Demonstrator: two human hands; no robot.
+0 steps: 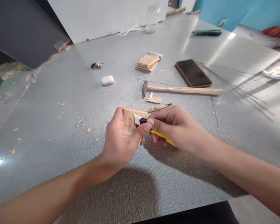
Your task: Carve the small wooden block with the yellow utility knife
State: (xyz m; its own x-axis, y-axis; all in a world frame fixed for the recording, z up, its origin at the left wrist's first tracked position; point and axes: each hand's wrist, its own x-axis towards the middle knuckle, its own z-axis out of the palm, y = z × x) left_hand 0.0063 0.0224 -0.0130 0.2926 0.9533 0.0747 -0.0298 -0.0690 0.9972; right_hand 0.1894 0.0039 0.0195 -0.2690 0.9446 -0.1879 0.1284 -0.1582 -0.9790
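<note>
My left hand is closed around a small flat wooden block held above the table. My right hand grips a yellow utility knife with a black collar near its blade. The pale blade lies against the face of the block. My left thumb presses close to the knife's black part, beside my right fingertips. Just beyond my hands lies a slim wooden-handled tool with a dark tip, partly hidden by my right hand.
A hammer, a wood scrap, a phone, stacked wood pieces and a white earbud case lie farther back. Thin wires spread at the right. A glass jar stands by the white panel. Wood chips litter the left.
</note>
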